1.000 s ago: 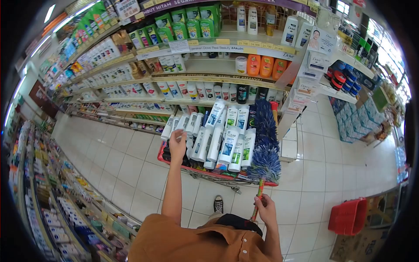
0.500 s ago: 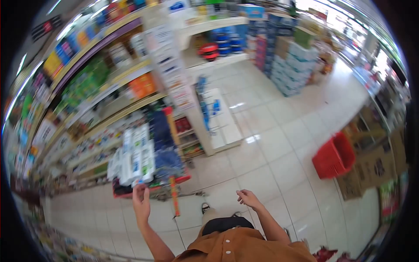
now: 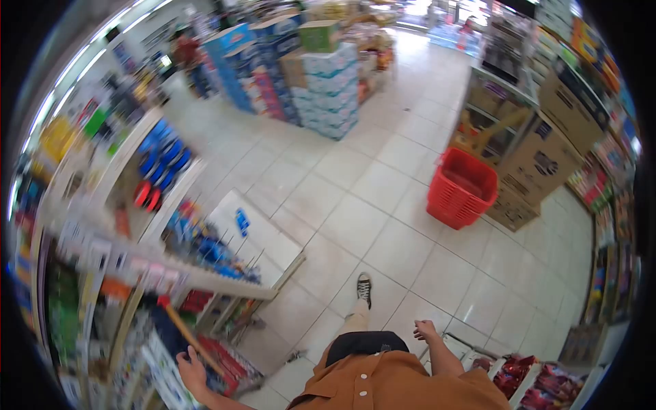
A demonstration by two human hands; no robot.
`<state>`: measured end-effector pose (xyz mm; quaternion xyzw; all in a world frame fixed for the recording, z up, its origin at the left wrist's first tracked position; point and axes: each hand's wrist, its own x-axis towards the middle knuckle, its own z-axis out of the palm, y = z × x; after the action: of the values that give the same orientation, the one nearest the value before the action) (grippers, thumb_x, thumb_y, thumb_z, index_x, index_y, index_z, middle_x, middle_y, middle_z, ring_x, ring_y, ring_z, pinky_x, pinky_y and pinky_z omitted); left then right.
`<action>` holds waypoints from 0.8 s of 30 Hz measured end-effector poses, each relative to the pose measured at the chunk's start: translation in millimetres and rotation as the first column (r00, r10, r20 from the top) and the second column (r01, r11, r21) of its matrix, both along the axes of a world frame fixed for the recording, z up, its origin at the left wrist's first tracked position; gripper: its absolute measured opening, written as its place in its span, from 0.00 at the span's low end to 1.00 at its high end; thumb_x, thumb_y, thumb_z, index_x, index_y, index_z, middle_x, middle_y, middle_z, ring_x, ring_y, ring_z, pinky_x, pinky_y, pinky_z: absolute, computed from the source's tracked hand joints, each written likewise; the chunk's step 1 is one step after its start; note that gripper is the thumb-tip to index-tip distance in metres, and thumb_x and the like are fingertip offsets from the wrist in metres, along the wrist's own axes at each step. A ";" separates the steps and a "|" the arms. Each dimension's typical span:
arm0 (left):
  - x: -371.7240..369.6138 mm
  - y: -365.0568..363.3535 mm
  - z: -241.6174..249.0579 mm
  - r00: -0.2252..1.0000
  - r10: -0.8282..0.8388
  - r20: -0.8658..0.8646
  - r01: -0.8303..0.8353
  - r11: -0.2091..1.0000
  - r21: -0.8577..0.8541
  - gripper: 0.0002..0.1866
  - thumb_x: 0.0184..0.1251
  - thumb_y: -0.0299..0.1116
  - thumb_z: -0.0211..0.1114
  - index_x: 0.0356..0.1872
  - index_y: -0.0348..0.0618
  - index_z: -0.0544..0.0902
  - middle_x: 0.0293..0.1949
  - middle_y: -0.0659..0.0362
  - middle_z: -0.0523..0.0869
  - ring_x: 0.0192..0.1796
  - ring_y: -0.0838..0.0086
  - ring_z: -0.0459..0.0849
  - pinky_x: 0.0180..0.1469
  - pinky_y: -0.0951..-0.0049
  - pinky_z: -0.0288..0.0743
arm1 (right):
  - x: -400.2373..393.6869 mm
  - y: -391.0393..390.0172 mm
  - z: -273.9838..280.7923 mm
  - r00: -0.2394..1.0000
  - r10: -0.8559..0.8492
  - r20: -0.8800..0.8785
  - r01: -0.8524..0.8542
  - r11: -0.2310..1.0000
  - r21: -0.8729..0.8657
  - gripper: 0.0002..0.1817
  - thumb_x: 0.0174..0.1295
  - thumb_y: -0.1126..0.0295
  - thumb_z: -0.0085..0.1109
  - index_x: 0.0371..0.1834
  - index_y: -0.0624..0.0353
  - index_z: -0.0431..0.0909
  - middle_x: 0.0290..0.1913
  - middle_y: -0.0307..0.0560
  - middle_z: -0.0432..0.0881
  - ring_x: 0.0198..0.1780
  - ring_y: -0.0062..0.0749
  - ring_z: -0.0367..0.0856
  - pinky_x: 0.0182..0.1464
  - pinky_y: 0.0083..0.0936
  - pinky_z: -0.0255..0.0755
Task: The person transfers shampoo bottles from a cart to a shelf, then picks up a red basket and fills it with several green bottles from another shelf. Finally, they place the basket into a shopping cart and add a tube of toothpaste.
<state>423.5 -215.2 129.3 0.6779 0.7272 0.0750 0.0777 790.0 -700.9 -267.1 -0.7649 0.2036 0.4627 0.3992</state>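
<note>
Bottles (image 3: 158,363) might topple if the left hand (image 3: 193,374), grip spread beside the wooden handle (image 3: 186,331), brushes them; the right hand (image 3: 426,331) looks empty, loosely curled

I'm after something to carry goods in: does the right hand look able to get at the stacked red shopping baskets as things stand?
Probably not without stepping closer: the right hand looks empty and only floor tiles seem to lie between, but the stacked red shopping baskets look out of reach.
</note>
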 end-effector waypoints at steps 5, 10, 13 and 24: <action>242.3 95.1 -150.6 0.616 -0.535 0.578 0.691 0.720 -0.070 0.20 0.73 0.46 0.54 0.50 0.37 0.76 0.43 0.50 0.83 0.47 0.60 0.81 0.53 0.64 0.72 | 43.7 -50.9 -14.5 0.993 -0.030 -0.118 -0.001 0.967 -0.255 0.24 0.65 0.53 0.53 0.47 0.67 0.76 0.38 0.56 0.85 0.32 0.43 0.86 0.30 0.37 0.78; 472.5 20.9 -267.8 0.406 -0.663 0.629 0.888 0.124 -0.443 0.21 0.71 0.44 0.57 0.55 0.39 0.76 0.48 0.50 0.84 0.49 0.65 0.83 0.51 0.67 0.76 | 128.1 -40.5 21.1 0.944 -0.292 0.153 0.305 0.950 -0.069 0.22 0.66 0.53 0.54 0.46 0.65 0.77 0.33 0.52 0.84 0.27 0.35 0.83 0.27 0.29 0.76; 552.5 -29.7 -284.1 0.358 -0.589 0.725 0.820 -0.174 -0.546 0.22 0.72 0.46 0.57 0.57 0.41 0.75 0.47 0.52 0.84 0.47 0.68 0.83 0.49 0.68 0.76 | 189.4 -4.7 80.6 0.807 -0.568 0.165 0.558 0.823 0.106 0.20 0.67 0.54 0.54 0.46 0.63 0.77 0.34 0.51 0.83 0.28 0.33 0.82 0.30 0.26 0.76; 577.2 5.2 -309.7 0.876 -0.285 0.388 0.471 0.345 -0.812 0.21 0.69 0.44 0.59 0.48 0.33 0.76 0.37 0.54 0.84 0.31 0.73 0.80 0.30 0.72 0.74 | 511.3 -8.2 -33.9 0.480 -0.873 -0.087 0.784 0.382 0.490 0.12 0.64 0.69 0.56 0.47 0.63 0.77 0.39 0.48 0.82 0.35 0.33 0.82 0.37 0.29 0.80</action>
<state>1000.6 -210.0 -180.4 0.6739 0.4678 -0.2770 0.5003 1301.3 -709.2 -301.0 -0.4770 0.4035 0.1596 0.7643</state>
